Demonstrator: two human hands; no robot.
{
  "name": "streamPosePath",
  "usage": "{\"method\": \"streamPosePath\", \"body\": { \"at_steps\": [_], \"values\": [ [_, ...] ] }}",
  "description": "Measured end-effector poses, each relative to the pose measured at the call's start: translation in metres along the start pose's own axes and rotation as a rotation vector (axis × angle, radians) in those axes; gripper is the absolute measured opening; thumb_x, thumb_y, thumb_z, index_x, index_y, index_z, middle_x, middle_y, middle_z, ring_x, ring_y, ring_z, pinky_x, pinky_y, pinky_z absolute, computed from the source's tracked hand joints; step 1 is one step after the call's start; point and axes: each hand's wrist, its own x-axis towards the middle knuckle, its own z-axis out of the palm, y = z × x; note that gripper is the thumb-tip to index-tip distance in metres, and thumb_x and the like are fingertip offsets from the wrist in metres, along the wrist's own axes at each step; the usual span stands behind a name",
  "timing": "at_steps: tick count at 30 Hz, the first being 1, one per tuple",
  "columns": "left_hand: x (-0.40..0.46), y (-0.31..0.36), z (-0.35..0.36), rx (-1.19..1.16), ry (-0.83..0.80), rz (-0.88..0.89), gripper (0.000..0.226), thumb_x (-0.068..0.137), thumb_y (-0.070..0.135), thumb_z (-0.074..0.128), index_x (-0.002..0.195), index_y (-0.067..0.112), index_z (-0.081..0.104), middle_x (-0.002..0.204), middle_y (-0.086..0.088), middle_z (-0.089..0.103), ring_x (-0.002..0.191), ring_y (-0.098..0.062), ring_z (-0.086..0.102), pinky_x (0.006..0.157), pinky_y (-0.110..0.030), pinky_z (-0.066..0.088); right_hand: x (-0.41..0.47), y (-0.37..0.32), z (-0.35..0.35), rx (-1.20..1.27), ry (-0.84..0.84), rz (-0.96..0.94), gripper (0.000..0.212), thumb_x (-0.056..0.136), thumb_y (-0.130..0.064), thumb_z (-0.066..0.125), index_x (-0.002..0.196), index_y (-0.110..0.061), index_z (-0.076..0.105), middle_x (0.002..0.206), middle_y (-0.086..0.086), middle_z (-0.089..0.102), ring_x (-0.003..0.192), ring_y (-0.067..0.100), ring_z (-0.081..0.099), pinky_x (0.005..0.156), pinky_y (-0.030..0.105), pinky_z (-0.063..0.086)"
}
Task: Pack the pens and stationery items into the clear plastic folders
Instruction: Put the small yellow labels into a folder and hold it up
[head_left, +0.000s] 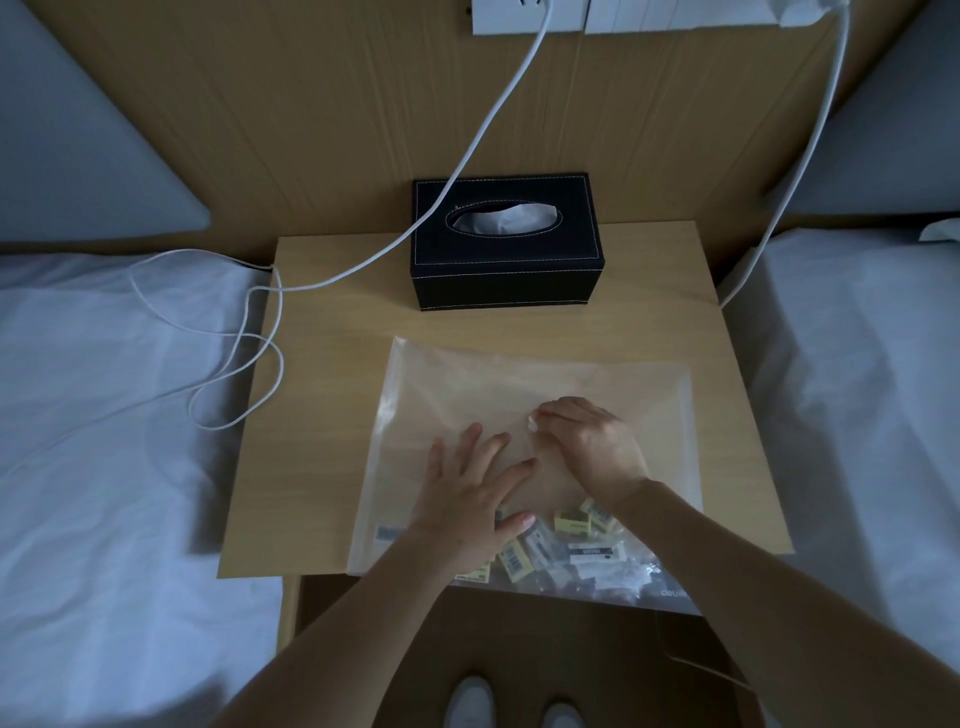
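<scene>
Pressing flat, spread-fingered left hand (470, 493) onto translucent clear plastic folder (524, 384) at table centre, apparently steadying it. Pinching folder snap with curled right hand (589, 441), likely closing. Lying at 6 o'clock inside: small yellow-and-white packaged stationery items (566, 545).

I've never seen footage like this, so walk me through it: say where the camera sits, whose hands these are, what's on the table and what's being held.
There is no machine here. One camera worn on a person's head looks down at their own two hands. On the wooden bedside table lies a clear plastic folder with small packaged stationery items inside its near end. The left hand presses flat on the folder with spread fingers. The right hand has curled fingers that seem to pinch the folder's plastic. Behind stands a black tissue box, and white cables trail across.
</scene>
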Motion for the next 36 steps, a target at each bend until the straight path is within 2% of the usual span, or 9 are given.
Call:
{"method": "streamPosePath", "body": {
  "at_steps": [4,9,14,18,22,26,29,33,36],
  "values": [
    [-0.001,0.0,-0.003,-0.019,0.007,0.006,0.061,0.096,0.06,0.026,0.149,0.038,0.006,0.157,0.004,-0.007,0.144,-0.026,-0.016,0.115,-0.054,-0.006,0.005,-0.004,-0.005,0.025,0.003,0.086,0.017,0.072,-0.016,0.056,0.072,-0.014,0.073,0.077,0.0,0.07,0.071,0.022,0.067,0.06,0.027,0.053],
    [-0.004,-0.015,-0.018,-0.02,0.232,0.039,0.056,0.096,0.049,0.027,0.148,0.029,0.02,0.154,0.003,0.017,0.143,-0.017,0.012,0.117,-0.039,0.007,0.012,0.019,-0.02,-0.115,0.039,0.243,0.026,0.072,-0.006,0.065,0.097,-0.01,0.072,0.095,0.008,0.07,0.09,0.029,0.065,0.088,0.036,0.034],
    [0.005,-0.06,-0.027,0.028,0.214,-0.214,0.065,0.094,0.059,0.028,0.151,0.031,0.012,0.158,-0.004,-0.005,0.146,-0.027,-0.009,0.116,-0.048,-0.004,0.011,0.055,-0.056,-0.217,-0.035,0.642,0.038,0.087,-0.019,0.064,0.124,-0.014,0.06,0.128,0.01,0.056,0.123,0.029,0.045,0.108,0.041,0.018],
    [0.014,-0.078,-0.025,-0.003,0.162,-0.248,0.07,0.089,0.067,0.03,0.149,0.038,0.01,0.158,-0.003,-0.009,0.145,-0.029,-0.011,0.117,-0.05,-0.003,0.004,0.063,-0.057,-0.315,-0.124,0.728,0.054,0.09,-0.032,0.061,0.138,-0.014,0.043,0.137,0.015,0.042,0.128,0.032,0.036,0.109,0.044,0.02],
    [0.016,-0.082,-0.018,-0.067,0.128,-0.264,0.07,0.089,0.069,0.028,0.149,0.043,0.002,0.158,-0.003,-0.016,0.145,-0.025,-0.015,0.116,-0.048,-0.004,-0.009,0.061,-0.043,-0.265,-0.114,0.761,0.046,0.091,-0.031,0.057,0.131,-0.01,0.046,0.134,0.015,0.044,0.123,0.034,0.039,0.104,0.043,0.024],
    [0.018,-0.092,-0.008,-0.075,0.112,-0.251,0.083,0.07,0.088,-0.001,0.143,0.052,-0.013,0.157,0.002,-0.023,0.143,-0.019,-0.023,0.115,-0.05,-0.007,-0.019,0.067,-0.034,-0.2,-0.074,0.807,0.046,0.091,-0.037,0.056,0.131,-0.015,0.048,0.138,0.01,0.041,0.128,0.029,0.033,0.107,0.043,0.02],
    [0.016,-0.096,-0.007,-0.067,0.141,-0.219,0.085,0.061,0.084,-0.01,0.141,0.054,-0.014,0.157,0.004,-0.022,0.144,-0.016,-0.022,0.115,-0.049,-0.007,-0.028,0.074,-0.034,-0.163,-0.031,0.791,0.048,0.092,-0.042,0.053,0.134,-0.02,0.047,0.141,0.009,0.038,0.129,0.029,0.032,0.109,0.043,0.017],
    [0.012,-0.102,-0.015,-0.132,0.209,-0.175,0.066,0.088,0.068,0.017,0.148,0.042,0.011,0.16,0.003,-0.005,0.147,-0.016,-0.005,0.117,-0.043,0.0,-0.032,0.077,-0.038,-0.169,0.001,0.69,0.046,0.096,-0.04,0.045,0.135,-0.018,0.048,0.144,0.014,0.039,0.133,0.032,0.033,0.111,0.046,0.015],
    [0.014,-0.103,-0.021,-0.157,0.326,-0.181,0.059,0.091,0.046,0.054,0.141,0.022,0.035,0.156,-0.001,0.02,0.144,-0.017,0.018,0.116,-0.041,0.009,-0.033,0.066,-0.038,-0.226,-0.004,0.437,0.046,0.091,-0.007,0.051,0.137,-0.016,0.05,0.144,0.018,0.043,0.135,0.037,0.037,0.111,0.054,0.017]
  ]
}}
